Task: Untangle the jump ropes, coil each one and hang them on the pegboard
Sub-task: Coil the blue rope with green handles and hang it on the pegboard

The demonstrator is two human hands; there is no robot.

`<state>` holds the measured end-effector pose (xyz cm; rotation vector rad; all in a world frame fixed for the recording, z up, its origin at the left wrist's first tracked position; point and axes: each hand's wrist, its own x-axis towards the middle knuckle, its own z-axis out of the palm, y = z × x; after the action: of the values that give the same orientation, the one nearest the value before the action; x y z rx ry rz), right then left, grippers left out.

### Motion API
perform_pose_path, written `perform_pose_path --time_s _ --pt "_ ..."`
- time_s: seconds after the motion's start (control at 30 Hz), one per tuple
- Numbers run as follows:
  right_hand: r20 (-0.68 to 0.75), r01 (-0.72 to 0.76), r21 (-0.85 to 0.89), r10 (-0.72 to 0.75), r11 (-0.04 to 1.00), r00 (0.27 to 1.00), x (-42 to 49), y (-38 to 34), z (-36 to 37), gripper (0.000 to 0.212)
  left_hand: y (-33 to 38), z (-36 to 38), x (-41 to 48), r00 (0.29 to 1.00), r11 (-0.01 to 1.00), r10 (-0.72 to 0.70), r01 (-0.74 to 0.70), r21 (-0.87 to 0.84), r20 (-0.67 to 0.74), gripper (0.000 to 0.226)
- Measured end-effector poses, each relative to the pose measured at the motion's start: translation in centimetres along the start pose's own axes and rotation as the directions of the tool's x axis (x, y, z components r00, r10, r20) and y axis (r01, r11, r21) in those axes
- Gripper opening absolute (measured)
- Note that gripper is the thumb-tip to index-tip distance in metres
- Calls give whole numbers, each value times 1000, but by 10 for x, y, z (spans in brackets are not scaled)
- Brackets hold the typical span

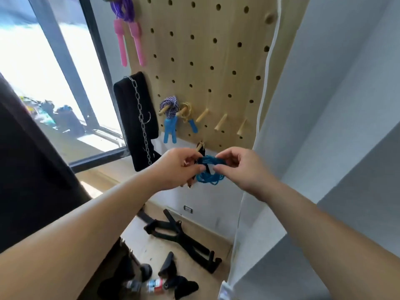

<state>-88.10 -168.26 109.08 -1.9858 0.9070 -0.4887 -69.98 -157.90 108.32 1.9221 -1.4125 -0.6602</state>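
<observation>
Fingers of the left hand (177, 165) and right hand (244, 172) pinch the light, floppy-looking blue rope coil (211, 162) at frame centre, best held across its bundled strands.

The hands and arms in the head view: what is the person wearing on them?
Nothing worn shows. The left hand and right hand have no gloves or rings; the left forearm and right forearm are bare, with no sleeve, watch or bracelet.

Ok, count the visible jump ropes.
4: purple rope top left of pegboard, striped rope and yellow rope on adjoining lower pegs, blue coil between left hand and right hand. More may be hidden.
</observation>
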Motion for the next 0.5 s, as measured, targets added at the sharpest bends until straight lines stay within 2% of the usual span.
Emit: perform_pose_path --time_s 0.07,0.17,0.33,0.5 --pt "-84 39 -50 -43 998 996 28 -1 4 16 -3 -4 28 1000 1000 9 -10 -10 -27 16" --pt "-113 42 -55 -48 998 992 70 -8 9 15 -10 -17 65 998 1000 -13 13 -3 -55 21" --pt "-132 -37 169 59 985 989 147 -15 28 14 -29 -54 133 993 996 4 6 86 -118 18" --pt "-199 -128 152 157 980 967 204 -10 49 12 -59 -65 190 994 969 29 -2 246 -104 23"
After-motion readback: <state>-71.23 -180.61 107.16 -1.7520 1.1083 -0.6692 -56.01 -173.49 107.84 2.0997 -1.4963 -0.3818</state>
